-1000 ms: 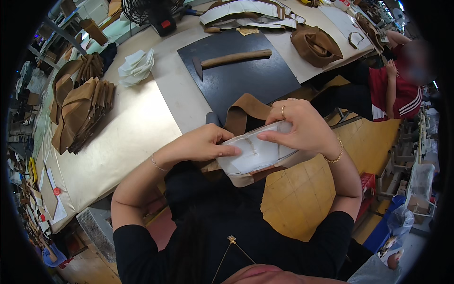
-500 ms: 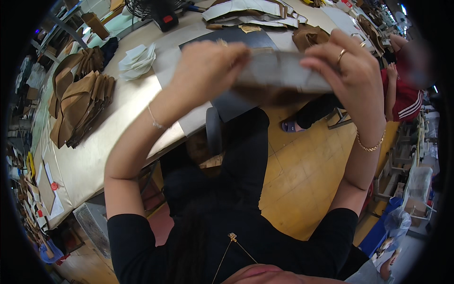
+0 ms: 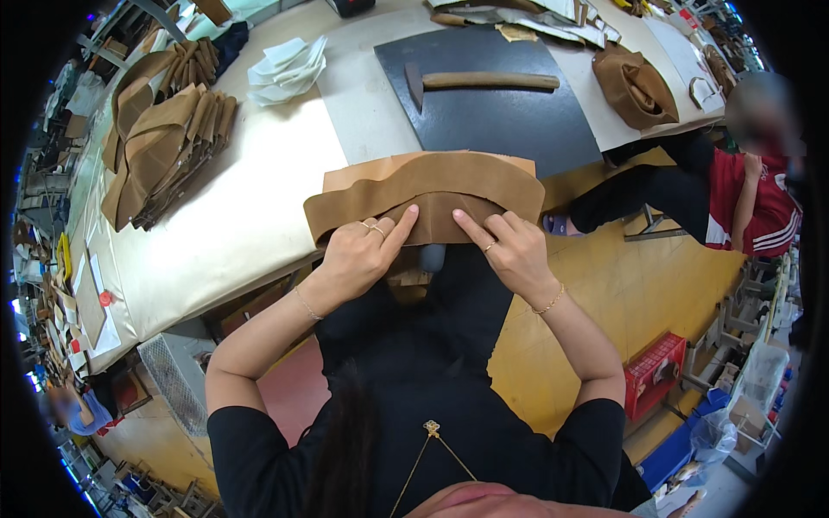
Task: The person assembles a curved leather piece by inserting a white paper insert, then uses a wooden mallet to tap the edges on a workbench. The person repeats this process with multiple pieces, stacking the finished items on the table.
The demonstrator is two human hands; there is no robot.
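Observation:
A curved brown leather-like piece [image 3: 423, 186], with a paler layer along its far edge, spans both my hands at the table's near edge. My left hand [image 3: 358, 255] grips its near edge left of centre, forefinger lying on the brown surface. Opposite it, my right hand [image 3: 511, 250] grips the near edge right of centre, its forefinger pressed near a seam in the middle. The undersides of the piece and some fingertips are hidden. Beyond it, a wooden-handled hammer [image 3: 492, 81] lies on a dark flat board [image 3: 518, 116].
Stacked brown pieces [image 3: 173, 155] lie at the left, near folded white pieces [image 3: 287, 71]. A rolled brown piece [image 3: 635, 86] sits right of the board. White and brown panels [image 3: 535, 15] lie at the back. Another person in a red top [image 3: 751, 207] sits at the right.
My hands have come down and closer together with the piece. Earlier it was blurred with a greyish side showing; now its brown side faces up. The hammer is now uncovered.

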